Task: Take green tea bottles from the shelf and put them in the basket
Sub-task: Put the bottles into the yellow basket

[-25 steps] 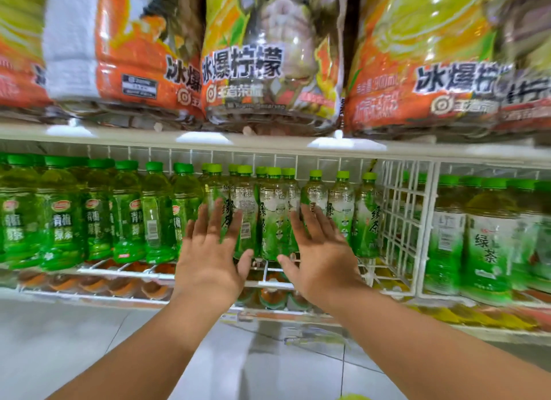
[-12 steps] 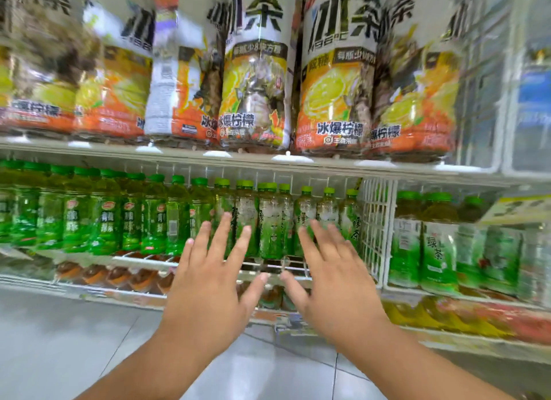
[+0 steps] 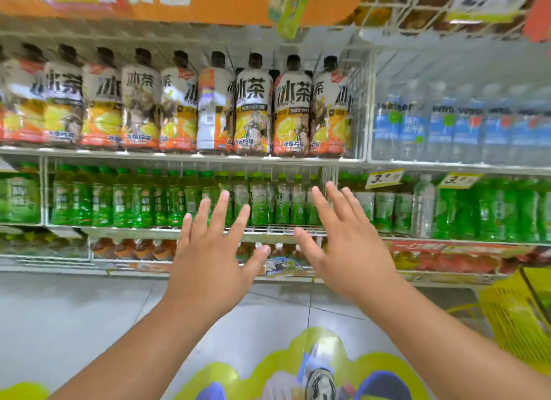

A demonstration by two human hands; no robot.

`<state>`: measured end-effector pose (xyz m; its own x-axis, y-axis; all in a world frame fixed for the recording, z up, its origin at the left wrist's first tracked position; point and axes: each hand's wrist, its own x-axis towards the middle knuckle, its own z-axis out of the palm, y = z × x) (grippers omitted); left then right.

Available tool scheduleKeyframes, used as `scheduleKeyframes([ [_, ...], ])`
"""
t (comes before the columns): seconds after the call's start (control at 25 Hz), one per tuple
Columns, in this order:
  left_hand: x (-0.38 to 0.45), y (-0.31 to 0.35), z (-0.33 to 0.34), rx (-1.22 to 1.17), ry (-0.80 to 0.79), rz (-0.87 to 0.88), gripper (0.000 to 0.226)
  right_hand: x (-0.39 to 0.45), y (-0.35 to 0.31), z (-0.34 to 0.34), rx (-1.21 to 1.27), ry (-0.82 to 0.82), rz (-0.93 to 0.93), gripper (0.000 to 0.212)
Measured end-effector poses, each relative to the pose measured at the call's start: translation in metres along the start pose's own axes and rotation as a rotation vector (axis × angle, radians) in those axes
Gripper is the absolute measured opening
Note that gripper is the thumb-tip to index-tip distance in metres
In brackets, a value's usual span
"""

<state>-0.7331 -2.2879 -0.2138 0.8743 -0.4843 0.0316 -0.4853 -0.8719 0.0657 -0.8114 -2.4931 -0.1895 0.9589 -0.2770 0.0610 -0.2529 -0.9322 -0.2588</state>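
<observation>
Several green tea bottles (image 3: 283, 200) with green caps and pale labels stand in a row on the middle wire shelf (image 3: 268, 229), straight ahead. My left hand (image 3: 211, 256) is held out flat, fingers spread, in front of the shelf and short of the bottles. My right hand (image 3: 343, 241) is spread the same way just to its right, fingertips level with the bottle tops. Neither hand holds anything. A yellow basket (image 3: 518, 316) shows at the right edge, low down, partly cut off.
Darker green bottles (image 3: 119, 203) fill the shelf to the left and far right. Large orange iced-tea bottles (image 3: 253, 110) stand on the shelf above, water bottles (image 3: 447, 128) to their right. Yellow price tags (image 3: 384, 177) hang from the shelf edge. Grey floor with a colourful sticker (image 3: 298, 370) lies below.
The view has pulled back and tilted up, so the shelves look smaller and farther. Both hands stay spread and empty. The yellow basket has come into view at right.
</observation>
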Motion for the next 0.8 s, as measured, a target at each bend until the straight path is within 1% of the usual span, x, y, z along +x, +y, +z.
scheduleKeyframes([
  [0.12, -0.03, 0.02, -0.061, -0.013, 0.026, 0.024, 0.086, -0.048, -0.016, -0.047, -0.015, 0.022, 0.022, 0.088],
  [0.24, -0.063, 0.043, -0.118, -0.006, 0.044, 0.08, 0.087, -0.093, -0.027, -0.1, -0.024, 0.025, 0.064, 0.082],
  [0.44, -0.099, 0.085, -0.176, -0.053, 0.07, 0.197, 0.08, -0.151, -0.023, -0.176, -0.048, 0.09, 0.127, 0.081],
  [0.6, -0.117, 0.131, -0.207, -0.101, 0.052, 0.319, 0.076, -0.192, -0.001, -0.212, -0.045, 0.105, 0.21, 0.08],
  [0.8, -0.136, 0.204, -0.23, -0.11, 0.068, 0.431, 0.077, -0.242, 0.056, -0.242, -0.053, 0.157, 0.312, 0.081],
])
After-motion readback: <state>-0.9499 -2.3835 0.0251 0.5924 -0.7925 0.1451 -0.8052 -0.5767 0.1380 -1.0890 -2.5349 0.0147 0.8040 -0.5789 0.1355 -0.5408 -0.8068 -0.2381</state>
